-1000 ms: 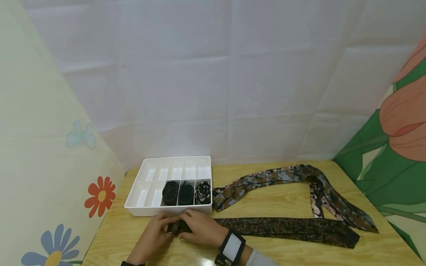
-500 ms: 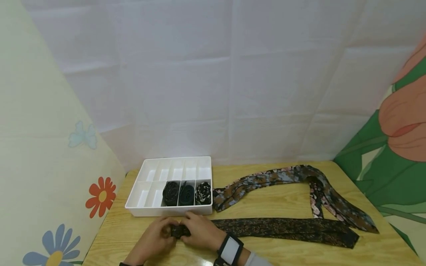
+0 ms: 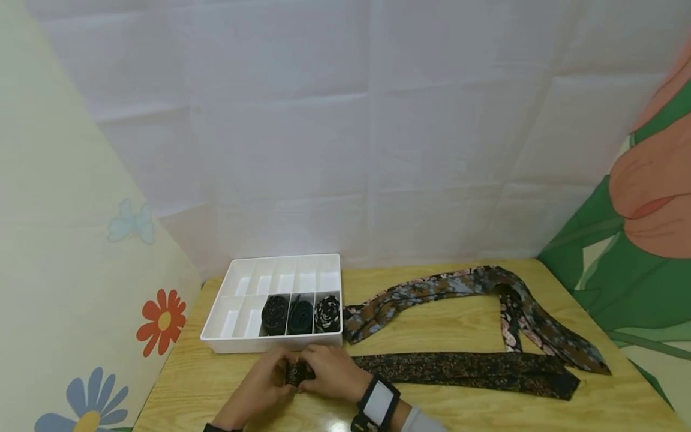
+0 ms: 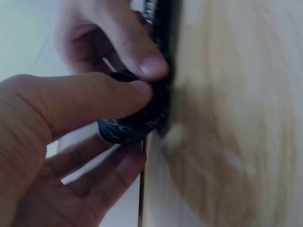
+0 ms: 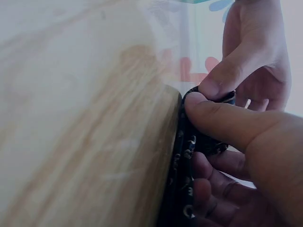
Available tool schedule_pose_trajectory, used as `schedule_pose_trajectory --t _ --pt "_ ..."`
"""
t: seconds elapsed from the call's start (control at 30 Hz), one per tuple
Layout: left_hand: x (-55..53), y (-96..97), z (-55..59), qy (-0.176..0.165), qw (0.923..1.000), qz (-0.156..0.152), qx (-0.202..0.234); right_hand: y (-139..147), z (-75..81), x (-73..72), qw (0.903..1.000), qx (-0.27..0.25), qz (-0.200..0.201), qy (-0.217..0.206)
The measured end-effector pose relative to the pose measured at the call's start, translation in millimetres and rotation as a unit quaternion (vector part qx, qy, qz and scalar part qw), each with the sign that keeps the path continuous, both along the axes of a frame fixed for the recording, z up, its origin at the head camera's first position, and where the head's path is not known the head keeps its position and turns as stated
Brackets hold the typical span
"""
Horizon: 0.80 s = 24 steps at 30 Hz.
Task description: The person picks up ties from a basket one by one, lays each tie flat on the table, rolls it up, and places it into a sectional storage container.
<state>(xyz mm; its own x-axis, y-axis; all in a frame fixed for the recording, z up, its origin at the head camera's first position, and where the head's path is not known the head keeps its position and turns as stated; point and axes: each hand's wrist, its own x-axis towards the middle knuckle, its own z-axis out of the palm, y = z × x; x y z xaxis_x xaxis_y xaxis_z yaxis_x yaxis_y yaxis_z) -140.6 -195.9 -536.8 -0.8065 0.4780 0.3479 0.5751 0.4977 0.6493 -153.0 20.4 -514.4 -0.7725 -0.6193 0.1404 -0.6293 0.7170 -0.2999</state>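
Observation:
A dark necktie with a small brown pattern (image 3: 464, 371) lies along the front of the table, its left end wound into a small roll (image 3: 294, 373). My left hand (image 3: 263, 384) pinches the roll from the left, thumb on the near side, fingers curled round the far side in the left wrist view. My right hand (image 3: 336, 373) grips the roll from the right. In the right wrist view, the right thumb (image 5: 222, 116) presses on the roll close to the left thumb (image 5: 232, 73). The flat length of the tie runs out rightward beneath the right hand.
Behind the hands stands a white divided tray (image 3: 270, 344), with three rolled dark ties, one of them a black-and-white roll (image 3: 327, 313), in its front row. A floral tie (image 3: 432, 287) lies bent at the back right, overlapping the dark tie's right end.
Both hands and the tie's roll have shifted slightly to the right. The roll now shows a rounder end between the fingers. The tray and the floral tie stay in place.

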Motion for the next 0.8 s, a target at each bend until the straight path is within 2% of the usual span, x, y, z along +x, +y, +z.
schedule_pose_trajectory --t 0.17,0.3,0.4,0.6,0.8 --pt "0.2 0.4 1.5 -0.009 0.9994 0.011 -0.032 2.8 -1.2 -0.2 0.9999 -0.007 0.012 0.003" --pt "0.8 2.4 3.1 -0.041 0.9989 0.009 -0.019 6.7 -3.4 0.0 0.9999 -0.011 0.005 -0.007" --pt "0.6 5.0 2.6 -0.053 0.9986 -0.005 -0.005 9.5 -4.4 -0.5 0.9998 -0.012 0.001 -0.016" --pt "0.6 7.1 2.3 -0.028 0.9994 -0.010 -0.019 14.7 -2.1 -0.6 0.9995 -0.024 0.005 -0.022" --pt "2.1 9.7 1.5 0.021 0.9989 -0.005 -0.041 19.2 -2.2 1.3 0.9999 -0.005 0.002 -0.010"
